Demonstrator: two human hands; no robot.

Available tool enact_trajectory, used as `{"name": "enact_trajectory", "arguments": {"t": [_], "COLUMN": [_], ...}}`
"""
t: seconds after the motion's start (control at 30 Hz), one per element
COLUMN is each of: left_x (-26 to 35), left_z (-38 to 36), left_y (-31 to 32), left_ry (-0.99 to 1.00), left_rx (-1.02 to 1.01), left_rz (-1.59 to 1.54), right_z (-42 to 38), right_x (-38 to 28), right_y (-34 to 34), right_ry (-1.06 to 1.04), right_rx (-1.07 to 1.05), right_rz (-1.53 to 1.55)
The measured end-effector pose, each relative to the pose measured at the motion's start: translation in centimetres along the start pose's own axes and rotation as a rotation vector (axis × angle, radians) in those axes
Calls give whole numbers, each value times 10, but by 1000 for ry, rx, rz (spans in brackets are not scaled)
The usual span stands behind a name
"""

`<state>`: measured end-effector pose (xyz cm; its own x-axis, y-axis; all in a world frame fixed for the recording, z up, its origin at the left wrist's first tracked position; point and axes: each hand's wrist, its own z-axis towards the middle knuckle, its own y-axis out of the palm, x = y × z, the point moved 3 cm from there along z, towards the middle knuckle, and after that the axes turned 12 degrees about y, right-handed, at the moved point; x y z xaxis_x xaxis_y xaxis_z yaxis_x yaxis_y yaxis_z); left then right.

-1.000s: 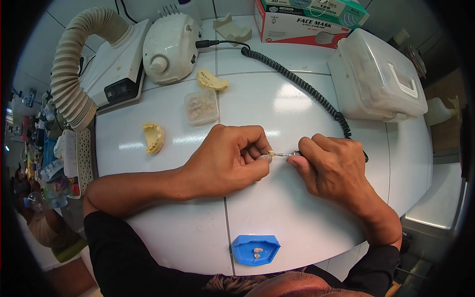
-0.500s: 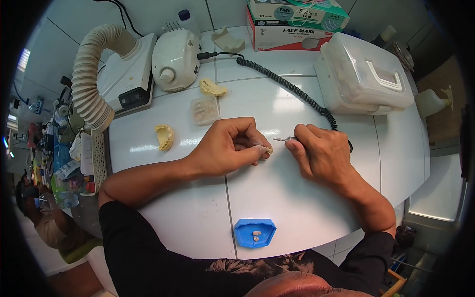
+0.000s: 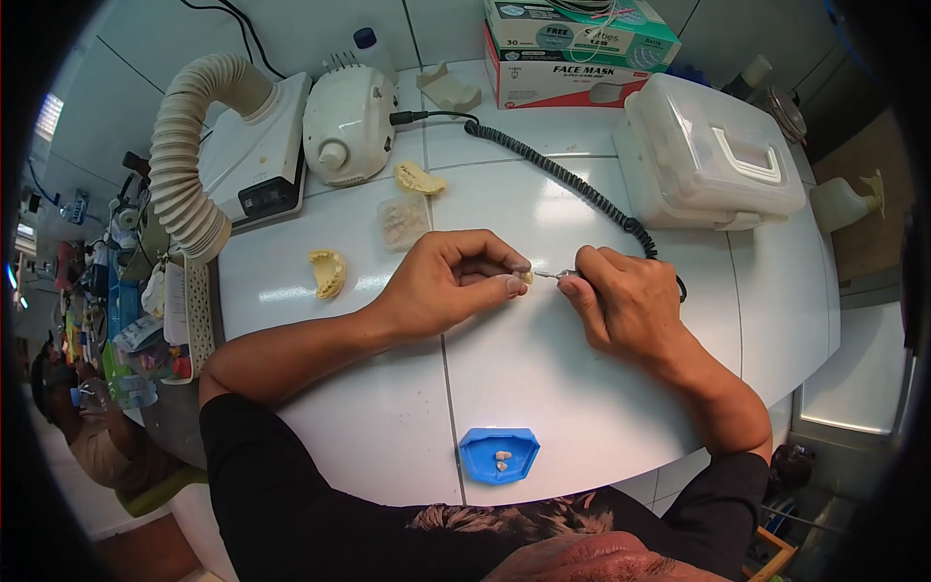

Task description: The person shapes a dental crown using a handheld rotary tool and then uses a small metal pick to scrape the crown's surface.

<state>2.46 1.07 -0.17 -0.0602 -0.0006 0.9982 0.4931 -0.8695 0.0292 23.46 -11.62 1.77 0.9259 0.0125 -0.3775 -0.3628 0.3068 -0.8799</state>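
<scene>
Bright overhead light glares off the table [image 3: 543,388]; fisheye edges vignette darkly.

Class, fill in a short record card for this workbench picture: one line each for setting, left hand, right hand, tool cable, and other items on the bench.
Setting: white tiled bench
Left hand: pinches a small tooth piece at its fingertips
Right hand: grips a handpiece, bur tip at the tooth piece
Tool cable: coiled black cord runs to the white motor unit
Other items: blue tray with two tooth pieces, yellow dental cast, face mask box, suction hose
</scene>
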Motion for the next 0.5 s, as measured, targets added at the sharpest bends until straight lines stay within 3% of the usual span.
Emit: {"name": "enact_trajectory", "arguments": {"t": [0.2,0.3,0.4,0.5], "left_x": [4,13,12,11], "left_z": [-2,-3,-4,-2], "left_y": [-1,-1,1,1], "left_ry": [28,117,410,434], "left_rx": [15,6,-47,-37], "left_rz": [88,298,666,702], "right_z": [-1,-1,0,0], "right_x": [-2,0,3,1], "right_y": [-2,-3,-1,-1], "right_ry": [-24,-17,33,9], "right_rx": [-2,14,13,31], "right_rz": [-38,-108,-178,-171]}}
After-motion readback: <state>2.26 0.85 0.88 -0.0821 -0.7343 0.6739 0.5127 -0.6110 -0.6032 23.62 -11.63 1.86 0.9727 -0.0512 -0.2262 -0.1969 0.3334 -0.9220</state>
